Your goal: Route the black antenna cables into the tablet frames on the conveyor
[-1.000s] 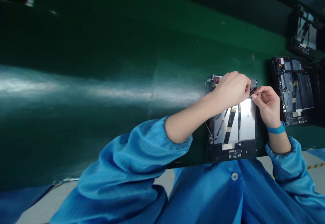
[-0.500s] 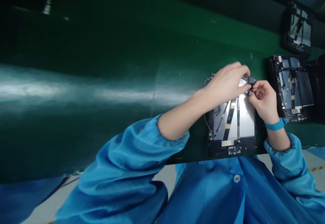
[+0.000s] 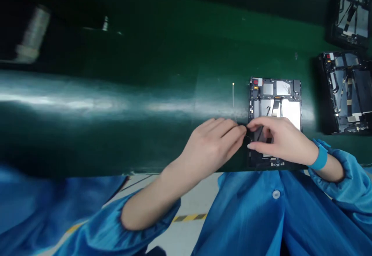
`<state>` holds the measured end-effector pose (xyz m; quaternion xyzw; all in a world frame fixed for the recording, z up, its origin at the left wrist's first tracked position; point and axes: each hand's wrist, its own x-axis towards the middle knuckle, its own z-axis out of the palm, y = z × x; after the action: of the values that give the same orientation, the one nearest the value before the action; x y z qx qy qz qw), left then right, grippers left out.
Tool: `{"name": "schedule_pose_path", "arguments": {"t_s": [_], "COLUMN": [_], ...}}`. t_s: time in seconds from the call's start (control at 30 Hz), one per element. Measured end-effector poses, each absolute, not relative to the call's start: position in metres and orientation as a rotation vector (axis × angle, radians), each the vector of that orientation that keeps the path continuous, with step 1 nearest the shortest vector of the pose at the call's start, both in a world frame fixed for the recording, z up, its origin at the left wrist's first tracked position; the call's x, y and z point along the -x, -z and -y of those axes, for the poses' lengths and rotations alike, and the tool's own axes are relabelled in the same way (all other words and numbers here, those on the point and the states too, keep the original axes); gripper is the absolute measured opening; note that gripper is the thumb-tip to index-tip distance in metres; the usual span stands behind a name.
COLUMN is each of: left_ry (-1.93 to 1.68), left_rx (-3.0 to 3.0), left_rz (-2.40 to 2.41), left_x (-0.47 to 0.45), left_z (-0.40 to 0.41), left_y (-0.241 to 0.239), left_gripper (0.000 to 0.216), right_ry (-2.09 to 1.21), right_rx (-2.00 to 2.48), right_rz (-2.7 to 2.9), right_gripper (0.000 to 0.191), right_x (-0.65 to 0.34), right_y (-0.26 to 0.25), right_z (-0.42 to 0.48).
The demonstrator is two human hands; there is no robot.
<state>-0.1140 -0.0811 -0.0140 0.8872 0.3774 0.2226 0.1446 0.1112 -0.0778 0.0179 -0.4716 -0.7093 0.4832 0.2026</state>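
Observation:
An opened tablet (image 3: pixel 292 110) lies on the green table, its silver plate, black flat cables and small boards showing. At its left edge, my left hand (image 3: pixel 213 143) is closed in a pinch on a thin pale wire (image 3: pixel 233 95). The wire's far end stands out beyond the fingers and ends in a small gold tip. My right hand (image 3: pixel 281 138) reaches across the lower half of the tablet. Its thumb and forefinger are apart near the left edge, with the forefinger close to my left fingertips. The hands hide part of the cables.
To the right stands another opened tablet in a dark stack (image 3: pixel 345 93), with a further opened tablet (image 3: pixel 353 19) behind it. A blurred pale strip (image 3: pixel 33 35) shows at the far left. The table's front edge (image 3: pixel 157 173) runs just before my body.
Both hands have left the tablet's top right corner and come down to its left edge. My left hand has taken hold of the thin wire; my right hand's fingers have opened. The view has shifted.

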Motion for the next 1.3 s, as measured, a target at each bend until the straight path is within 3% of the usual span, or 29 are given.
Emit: {"name": "schedule_pose_path", "arguments": {"t_s": [0.13,0.27,0.4,0.67,0.93,1.3], "left_ry": [-0.849,-1.055,-0.874,-0.686,-0.727,-0.809], "left_rx": [-2.658,-2.341,-1.815,-1.173,-1.025,-1.021], "left_rz": [-0.941,-1.214,-1.311,-1.173,-1.248,-1.294], "left_x": [0.107,0.102,0.094,0.083,0.074,0.068], "left_z": [0.091,0.095,0.102,0.100,0.096,0.077], "left_y": [-0.009,0.001,0.026,0.040,0.031,0.036], "left_gripper": [0.013,0.050,0.073,0.056,0.056,0.033], "right_ry": [-1.284,-1.111,-0.936,-0.556,-0.523,-0.514], "right_rx": [1.222,1.151,1.008,0.948,0.997,0.974], "right_rz": [2.121,2.266,2.422,2.558,2.542,2.495], "right_gripper": [0.021,0.021,0.015,0.024,0.028,0.034], "right_x": [-0.105,-0.124,-0.135,-0.119,-0.118,-0.118], "right_y": [-0.007,0.000,0.003,0.019,0.025,0.037], "right_z": [0.075,0.070,0.063,0.050,0.048,0.043]}}
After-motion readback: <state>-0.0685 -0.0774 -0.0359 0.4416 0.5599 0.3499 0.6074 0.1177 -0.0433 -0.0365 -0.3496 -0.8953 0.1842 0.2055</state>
